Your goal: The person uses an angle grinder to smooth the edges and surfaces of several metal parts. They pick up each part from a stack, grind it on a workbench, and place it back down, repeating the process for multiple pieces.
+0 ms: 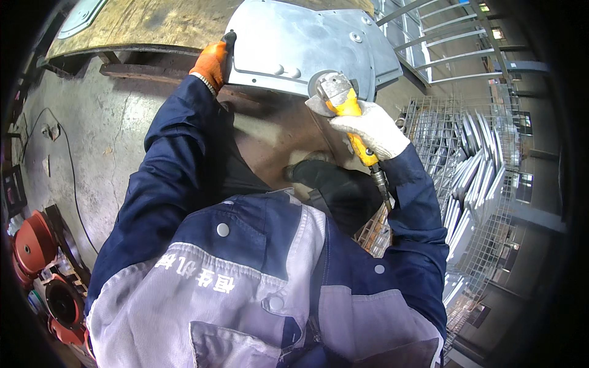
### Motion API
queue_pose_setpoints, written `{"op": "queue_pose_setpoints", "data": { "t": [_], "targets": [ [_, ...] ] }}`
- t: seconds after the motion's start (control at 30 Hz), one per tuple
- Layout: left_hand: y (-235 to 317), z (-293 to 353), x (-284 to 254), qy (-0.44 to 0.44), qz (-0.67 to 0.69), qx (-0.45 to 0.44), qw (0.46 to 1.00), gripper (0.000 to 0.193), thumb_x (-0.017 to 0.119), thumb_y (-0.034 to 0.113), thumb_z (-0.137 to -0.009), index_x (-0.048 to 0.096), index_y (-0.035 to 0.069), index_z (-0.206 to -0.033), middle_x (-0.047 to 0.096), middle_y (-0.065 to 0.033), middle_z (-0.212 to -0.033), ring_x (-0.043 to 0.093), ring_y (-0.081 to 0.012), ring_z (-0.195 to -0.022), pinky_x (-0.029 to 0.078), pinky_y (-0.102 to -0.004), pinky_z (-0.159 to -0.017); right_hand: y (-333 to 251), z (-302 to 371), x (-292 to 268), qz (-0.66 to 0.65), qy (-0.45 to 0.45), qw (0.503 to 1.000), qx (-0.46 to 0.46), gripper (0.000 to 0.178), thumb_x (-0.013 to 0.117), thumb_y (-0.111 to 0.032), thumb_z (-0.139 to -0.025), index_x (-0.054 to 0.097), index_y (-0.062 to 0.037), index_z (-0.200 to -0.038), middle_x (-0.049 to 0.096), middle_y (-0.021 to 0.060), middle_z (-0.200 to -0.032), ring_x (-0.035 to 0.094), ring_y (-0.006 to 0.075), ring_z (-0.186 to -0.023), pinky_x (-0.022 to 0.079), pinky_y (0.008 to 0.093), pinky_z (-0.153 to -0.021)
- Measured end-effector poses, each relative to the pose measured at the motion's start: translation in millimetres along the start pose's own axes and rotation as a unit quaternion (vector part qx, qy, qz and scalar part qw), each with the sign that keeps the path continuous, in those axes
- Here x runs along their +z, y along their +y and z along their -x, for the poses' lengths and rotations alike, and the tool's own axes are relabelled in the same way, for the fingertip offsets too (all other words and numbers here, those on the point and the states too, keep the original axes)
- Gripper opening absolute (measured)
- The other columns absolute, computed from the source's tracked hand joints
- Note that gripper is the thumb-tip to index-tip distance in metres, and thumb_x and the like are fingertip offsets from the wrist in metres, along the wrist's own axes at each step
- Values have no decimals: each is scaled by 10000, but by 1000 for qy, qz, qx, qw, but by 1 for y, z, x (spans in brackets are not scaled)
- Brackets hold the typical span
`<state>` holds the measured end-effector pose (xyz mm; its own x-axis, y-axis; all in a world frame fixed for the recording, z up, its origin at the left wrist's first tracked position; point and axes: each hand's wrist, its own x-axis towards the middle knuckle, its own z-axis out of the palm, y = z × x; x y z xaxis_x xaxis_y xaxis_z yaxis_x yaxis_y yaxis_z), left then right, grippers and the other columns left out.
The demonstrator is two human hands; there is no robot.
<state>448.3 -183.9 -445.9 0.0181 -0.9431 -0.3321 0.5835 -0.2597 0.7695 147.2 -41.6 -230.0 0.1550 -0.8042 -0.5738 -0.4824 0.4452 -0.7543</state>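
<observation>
A grey metal panel [294, 43] with rounded corners and a few round studs lies at the edge of a worn wooden tabletop [165, 24]. My left hand [211, 64], in an orange glove with a dark fingertip, grips the panel's left edge. In a white glove, my right hand [374, 129] is wrapped round a yellow pneumatic angle grinder [348, 107]. The grinder's head is at the panel's near right edge, its disc partly hidden by the guard. A hose runs back from its handle beneath my right forearm.
On the right, a wire mesh basket [429, 122] holds many stacked flat metal pieces [478, 159]. Metal railings [454, 37] stand behind it. Red round housings [34, 242] sit at the lower left, near a dark cable [72, 172] on the concrete floor [101, 147].
</observation>
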Motion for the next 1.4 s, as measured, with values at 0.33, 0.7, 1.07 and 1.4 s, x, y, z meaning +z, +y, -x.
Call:
{"op": "queue_pose_setpoints", "data": {
  "t": [0.33,0.7,1.07,1.4],
  "targets": [
    [8,18,13,22,-2,-7,1000,416,665,415,-866,640,1,-901,630,-51,-726,547,-177,-574,458,-304,-539,2,-20,6,19,-14,1000,-2,381,773,-212,-748,632,6,-1027,616,45,-784,553,116,-624,446,256,-574],
    [9,7,-8,-59,-188,94,976,374,641,357,-889,637,-13,-944,655,-81,-798,598,-181,-684,472,-280,-634,11,-7,-12,14,17,1000,22,332,772,-191,-761,643,2,-998,625,40,-771,563,112,-623,454,255,-574],
    [-5,-19,-25,-62,118,-43,990,287,456,203,-969,605,-16,-1079,671,-95,-943,649,-184,-845,530,-285,-779,54,17,-62,0,72,997,19,372,758,-241,-768,635,5,-1018,618,33,-771,575,103,-636,451,244,-573],
    [-4,-15,-22,-73,164,-26,983,319,438,242,-986,602,4,-1120,664,-87,-1069,633,-190,-950,503,-303,-840,67,49,-53,-54,170,984,-10,333,746,-191,-765,616,4,-1002,593,33,-696,564,120,-527,449,253,-486]
  ]
}}
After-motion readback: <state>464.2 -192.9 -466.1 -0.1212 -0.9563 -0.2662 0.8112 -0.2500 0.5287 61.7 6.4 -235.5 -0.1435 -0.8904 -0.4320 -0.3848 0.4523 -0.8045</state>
